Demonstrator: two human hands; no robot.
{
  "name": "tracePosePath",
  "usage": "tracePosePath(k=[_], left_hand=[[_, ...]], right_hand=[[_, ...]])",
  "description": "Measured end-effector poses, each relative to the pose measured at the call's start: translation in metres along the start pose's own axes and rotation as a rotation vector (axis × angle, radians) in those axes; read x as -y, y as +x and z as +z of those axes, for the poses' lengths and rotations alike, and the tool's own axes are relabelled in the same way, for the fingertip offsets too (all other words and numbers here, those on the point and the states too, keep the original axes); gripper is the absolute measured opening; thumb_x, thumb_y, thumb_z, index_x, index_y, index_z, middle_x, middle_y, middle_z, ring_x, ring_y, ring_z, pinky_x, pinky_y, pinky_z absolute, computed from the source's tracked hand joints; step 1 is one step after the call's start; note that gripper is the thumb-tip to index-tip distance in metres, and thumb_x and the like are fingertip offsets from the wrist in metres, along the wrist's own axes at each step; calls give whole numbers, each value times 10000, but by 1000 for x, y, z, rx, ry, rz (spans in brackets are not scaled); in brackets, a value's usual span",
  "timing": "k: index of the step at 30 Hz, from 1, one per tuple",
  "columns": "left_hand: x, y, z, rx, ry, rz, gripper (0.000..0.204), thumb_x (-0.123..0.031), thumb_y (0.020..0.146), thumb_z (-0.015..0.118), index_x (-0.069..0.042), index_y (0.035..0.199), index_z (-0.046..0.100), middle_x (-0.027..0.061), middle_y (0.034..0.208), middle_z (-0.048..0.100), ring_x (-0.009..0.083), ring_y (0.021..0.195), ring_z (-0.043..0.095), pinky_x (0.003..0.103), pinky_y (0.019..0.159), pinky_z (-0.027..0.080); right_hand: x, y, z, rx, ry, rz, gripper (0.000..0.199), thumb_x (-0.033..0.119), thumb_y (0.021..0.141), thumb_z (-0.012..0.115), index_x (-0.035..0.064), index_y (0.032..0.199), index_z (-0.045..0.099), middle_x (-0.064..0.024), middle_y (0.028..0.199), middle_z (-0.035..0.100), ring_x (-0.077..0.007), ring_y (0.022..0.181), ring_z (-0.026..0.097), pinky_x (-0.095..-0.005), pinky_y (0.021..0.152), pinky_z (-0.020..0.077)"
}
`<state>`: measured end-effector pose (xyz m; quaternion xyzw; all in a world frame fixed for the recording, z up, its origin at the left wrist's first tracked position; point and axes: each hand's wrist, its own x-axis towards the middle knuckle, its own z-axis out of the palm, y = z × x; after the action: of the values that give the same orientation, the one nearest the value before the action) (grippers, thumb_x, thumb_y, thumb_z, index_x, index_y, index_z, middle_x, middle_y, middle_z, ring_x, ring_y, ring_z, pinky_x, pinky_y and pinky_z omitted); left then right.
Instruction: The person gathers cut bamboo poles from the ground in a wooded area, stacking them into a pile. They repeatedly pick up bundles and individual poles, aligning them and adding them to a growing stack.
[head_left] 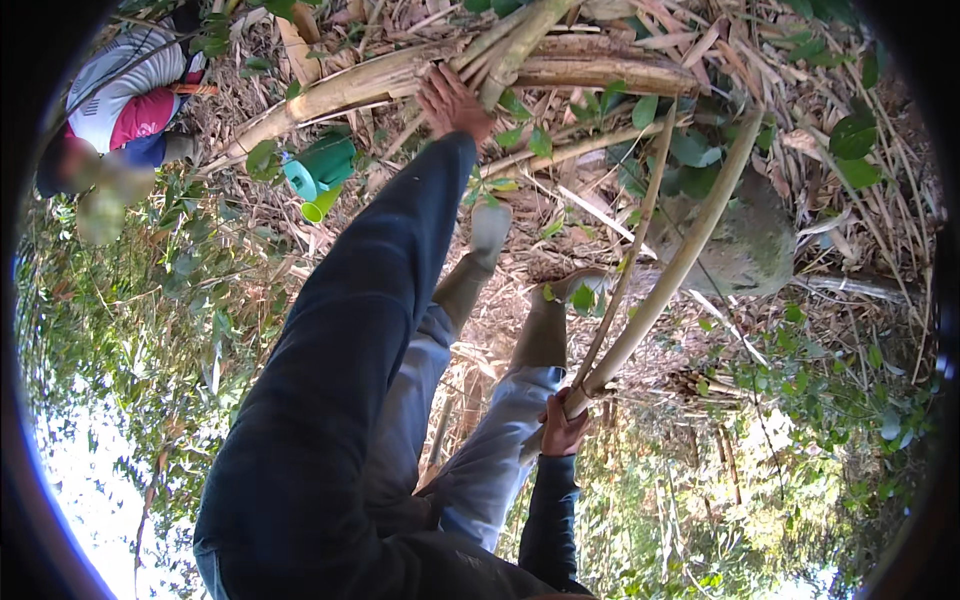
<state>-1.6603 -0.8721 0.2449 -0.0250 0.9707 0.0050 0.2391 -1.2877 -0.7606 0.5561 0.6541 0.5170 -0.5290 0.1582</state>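
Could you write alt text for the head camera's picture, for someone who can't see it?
A person's right hand grips a long pale pole while their left hand rests on a thick dry stalk above leaf-littered ground. Left of the outstretched left arm is a green container; another person appears at upper left.

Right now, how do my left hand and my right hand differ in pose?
Your left hand is open, fingers extended; your right hand is closed around the thick pale pole. The left hand is at the curved log, high in the view; the right hand sits much lower. Both are bare, with dark sleeves.
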Motion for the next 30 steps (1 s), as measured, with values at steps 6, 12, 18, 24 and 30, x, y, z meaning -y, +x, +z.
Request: tracePosePath(k=[6,12,18,24,30], left_hand=[[62,30,-20,-34,49,224,1015,-461,696,729,92,1397,245,273,1399,386,408,1323,346,483,1097,277],[84,3,-74,550,-855,330,536,-102,735,714,-5,1205,477,120,885,648,224,736,633,353,628,505],[27,-116,-204,1312,-1320,-67,504,-61,794,611,-12,1263,433,148,977,632,200,745,615,356,710,533],[21,-248,-217,1492,-1403,-248,487,-96,774,568,47,1234,490,168,1145,613,249,859,640,362,815,528],[47,-281,-166,1435,-1308,-437,336,-86,768,552,25,1085,562,151,936,648,263,886,652,377,807,532]], right_hand=[[25,-11,35,137,191,67,99,68,831,623,24,891,558,-27,639,532,-115,476,507,-261,485,449],[59,-36,38,165,133,61,184,139,815,666,6,924,599,-31,670,563,-116,513,525,-258,489,439],[75,-54,29,133,193,-53,238,192,814,692,-2,920,605,-38,688,586,-112,524,538,-259,474,429],[112,-31,29,158,107,-169,370,305,799,725,-18,932,603,-58,694,610,-127,544,562,-286,495,461],[104,3,49,269,-30,-118,456,278,770,753,-51,1049,606,-107,853,678,-144,657,637,-280,578,505]])
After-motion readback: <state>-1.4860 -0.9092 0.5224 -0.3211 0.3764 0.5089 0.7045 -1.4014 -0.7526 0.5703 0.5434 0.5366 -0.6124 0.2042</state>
